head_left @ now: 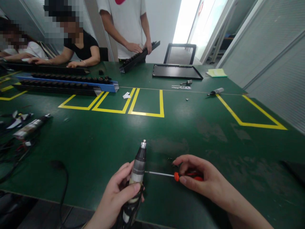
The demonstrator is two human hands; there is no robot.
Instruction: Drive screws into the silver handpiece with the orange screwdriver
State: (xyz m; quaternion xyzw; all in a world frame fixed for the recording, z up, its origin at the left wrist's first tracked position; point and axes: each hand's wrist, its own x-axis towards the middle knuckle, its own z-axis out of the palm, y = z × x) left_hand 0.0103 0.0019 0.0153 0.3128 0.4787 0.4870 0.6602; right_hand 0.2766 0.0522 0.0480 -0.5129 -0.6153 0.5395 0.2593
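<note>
My left hand [125, 187] is wrapped round an electric screwdriver [138, 168], a black and silver cylinder whose metal nose points up and away from me. In my right hand [200, 176] is a screwdriver [159, 173] with a red handle and a thin metal shaft, lying level and pointing left. Its tip meets the side of the electric screwdriver's body, though I cannot tell whether it sits in a screw. Small dark screws [171, 158] lie on the table just beyond my right fingertips. Part of the red handle is hidden by the right fingers.
Another electric screwdriver [30, 127] lies at left among cables. Long black and blue rails [105, 86] lie on the green table [95, 143], which has yellow tape outlines. Opposite, a standing person [126, 28] holds a black rail [140, 57]. A black panel [176, 72] lies near them.
</note>
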